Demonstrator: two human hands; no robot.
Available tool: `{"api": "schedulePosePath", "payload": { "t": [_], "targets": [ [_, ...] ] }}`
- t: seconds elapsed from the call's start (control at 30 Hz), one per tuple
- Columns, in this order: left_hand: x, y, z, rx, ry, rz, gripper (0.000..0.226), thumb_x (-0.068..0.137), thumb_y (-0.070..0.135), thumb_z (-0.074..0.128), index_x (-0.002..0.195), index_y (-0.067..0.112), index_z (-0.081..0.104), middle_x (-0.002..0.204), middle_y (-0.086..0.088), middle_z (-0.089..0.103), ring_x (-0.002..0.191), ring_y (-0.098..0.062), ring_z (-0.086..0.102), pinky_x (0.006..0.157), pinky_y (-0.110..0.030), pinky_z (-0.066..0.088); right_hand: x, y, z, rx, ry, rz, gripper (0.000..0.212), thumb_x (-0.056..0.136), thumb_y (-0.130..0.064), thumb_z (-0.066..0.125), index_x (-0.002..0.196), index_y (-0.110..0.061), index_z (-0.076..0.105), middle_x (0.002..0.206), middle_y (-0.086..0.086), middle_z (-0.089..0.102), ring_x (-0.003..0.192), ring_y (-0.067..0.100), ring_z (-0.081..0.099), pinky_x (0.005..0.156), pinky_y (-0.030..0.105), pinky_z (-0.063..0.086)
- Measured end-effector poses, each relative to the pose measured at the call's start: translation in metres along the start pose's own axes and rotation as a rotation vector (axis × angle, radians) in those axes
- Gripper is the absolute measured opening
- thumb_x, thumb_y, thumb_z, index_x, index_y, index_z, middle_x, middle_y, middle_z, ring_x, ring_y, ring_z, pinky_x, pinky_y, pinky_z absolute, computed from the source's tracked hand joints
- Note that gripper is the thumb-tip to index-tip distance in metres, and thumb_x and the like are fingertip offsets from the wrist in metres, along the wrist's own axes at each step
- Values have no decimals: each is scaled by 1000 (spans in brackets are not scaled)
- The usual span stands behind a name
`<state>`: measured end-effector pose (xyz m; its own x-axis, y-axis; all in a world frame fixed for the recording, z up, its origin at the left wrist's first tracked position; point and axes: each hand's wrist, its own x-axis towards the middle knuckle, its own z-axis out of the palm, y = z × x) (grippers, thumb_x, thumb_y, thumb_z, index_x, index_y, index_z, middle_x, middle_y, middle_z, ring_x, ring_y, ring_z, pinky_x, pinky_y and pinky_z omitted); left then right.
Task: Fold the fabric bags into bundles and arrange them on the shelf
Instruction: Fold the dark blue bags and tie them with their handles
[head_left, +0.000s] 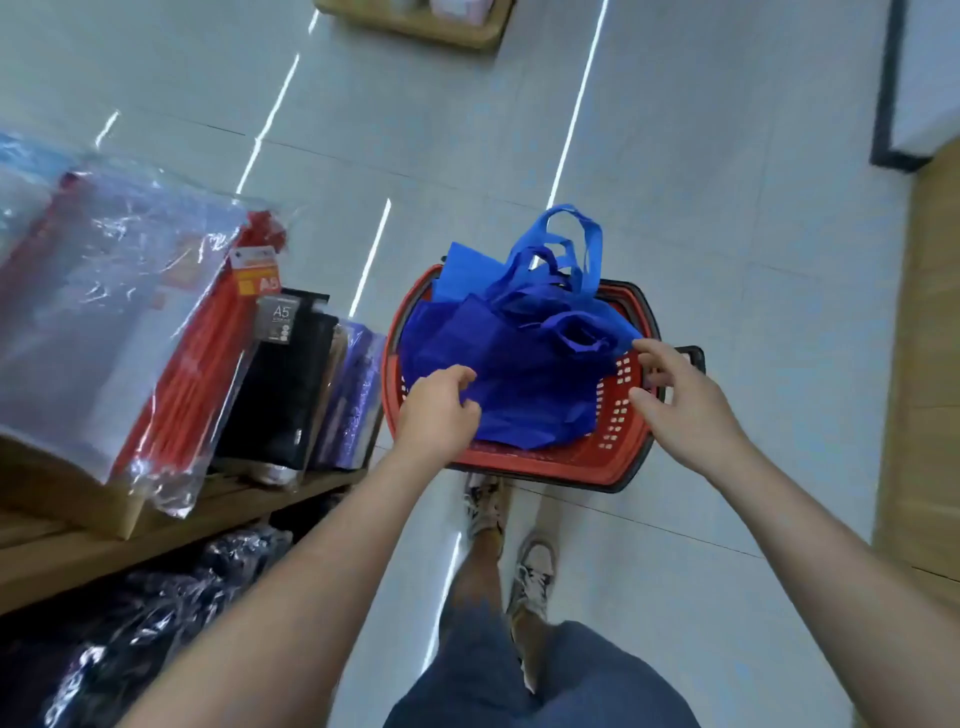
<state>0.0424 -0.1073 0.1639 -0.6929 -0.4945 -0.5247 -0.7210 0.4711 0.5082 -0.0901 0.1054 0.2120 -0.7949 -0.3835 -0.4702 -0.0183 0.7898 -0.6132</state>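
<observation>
A person is standing over a red basket (524, 464) that is sitting on the pale tiled floor (701, 171), just beside the end of a wooden shelf (57, 564). The blue fabric bags (519, 374) are lying heaped and unfolded inside the basket, filling most of it, with their handle loops (582, 244) sticking up past the far rim. The left hand (441, 402) is reaching in at the near left side of the heap, its fingers curled and its thumb lying against the edge of the blue cloth; whether it is actually pinching the fabric I cannot tell from here. The right hand (680, 395) is hovering over the right rim of the basket with its fingers spread and only loosely bent, holding nothing, the forefinger coming close to a pointed corner of one bag. On top of the shelf, red folders in clear plastic wrap (130, 291) are leaning against a black pack marked A5 (283, 322), and purple packs (353, 384) are standing next to that, nearest the basket. Dark goods in shiny wrapping (156, 623) are lying on the shelf level below. The person's pale shoes (532, 571) are showing just behind the basket, under denim shorts (519, 680).
</observation>
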Motion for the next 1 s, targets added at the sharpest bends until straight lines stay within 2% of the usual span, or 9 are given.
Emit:
{"api": "schedulePosePath", "payload": {
  "t": [0.2, 0.27, 0.33, 0.47, 0.6, 0.73, 0.87, 0.97, 1.0],
  "targets": [
    [145, -22, 59, 60, -24, -70, 64, 80, 17, 67, 139, 10, 42, 140, -10, 50, 130, -34, 44, 103, -42, 41, 84, 38, 61, -50, -105, 12, 70, 91, -15, 60, 150, -32, 27, 157, -5, 30, 142, 17, 31, 115, 35, 29],
    [188, -32, 76, 110, -3, -82, 79, 78, 22, 73, 145, 8, 33, 143, -13, 45, 131, -37, 40, 107, -43, 37, 103, 51, 84, -14, -125, 5, 75, 91, -16, 61, 151, -36, 22, 159, -7, 23, 146, 15, 22, 118, 37, 23],
    [224, -42, 92, 118, 21, -123, 89, 76, 30, 78, 148, 12, 28, 145, -12, 43, 133, -36, 38, 106, -46, 37, 119, 66, 104, 44, -153, 29, 76, 92, -16, 62, 151, -40, 20, 159, -6, 23, 142, 15, 28, 117, 38, 26],
    [258, -57, 114, 197, 45, -248, 52, 81, 40, 72, 128, 24, 56, 126, -4, 58, 122, -29, 50, 94, -46, 41, 141, 102, 131, 242, -202, 132, 77, 93, -17, 62, 149, -48, 20, 155, -11, 29, 133, 10, 40, 107, 34, 39],
    [229, -47, 108, 67, 86, -40, 16, 84, 32, 70, 86, 18, 64, 79, 5, 62, 84, -22, 62, 69, -33, 43, 142, 116, 130, 308, -162, 178, 81, 89, -17, 67, 149, -45, 20, 152, -14, 31, 125, 6, 46, 96, 25, 40],
    [161, 1, 72, -238, 298, 15, 15, 84, 20, 70, 75, 23, 58, 69, 11, 60, 67, -2, 55, 66, -20, 42, 118, 95, 102, 462, -58, 162, 84, 84, -17, 73, 145, -46, 24, 149, -21, 32, 118, 4, 54, 98, 29, 46],
    [92, 61, 8, -603, 364, -61, 15, 86, 13, 69, 77, 21, 61, 67, 10, 60, 63, -2, 53, 65, -21, 43, 80, 59, 57, 671, 0, 253, 86, 68, -36, 76, 141, -49, 31, 145, -20, 40, 120, 3, 54, 102, 45, 48],
    [48, 101, -37, -758, 352, -102, 9, 87, 13, 70, 82, 15, 63, 65, 3, 65, 63, -6, 57, 62, -27, 48, 47, 20, 18, 481, 85, 86, 98, 77, -22, 80, 151, -38, 19, 147, -31, 26, 127, -8, 42, 96, 20, 47],
    [36, 113, -51, -790, 341, -122, 8, 87, 14, 69, 83, 13, 63, 64, 0, 65, 62, -10, 59, 61, -31, 50, 34, 4, 5, 351, 128, -30, 95, 80, -18, 77, 152, -34, 18, 149, -28, 22, 130, -4, 39, 94, 20, 48]
  ]
}}
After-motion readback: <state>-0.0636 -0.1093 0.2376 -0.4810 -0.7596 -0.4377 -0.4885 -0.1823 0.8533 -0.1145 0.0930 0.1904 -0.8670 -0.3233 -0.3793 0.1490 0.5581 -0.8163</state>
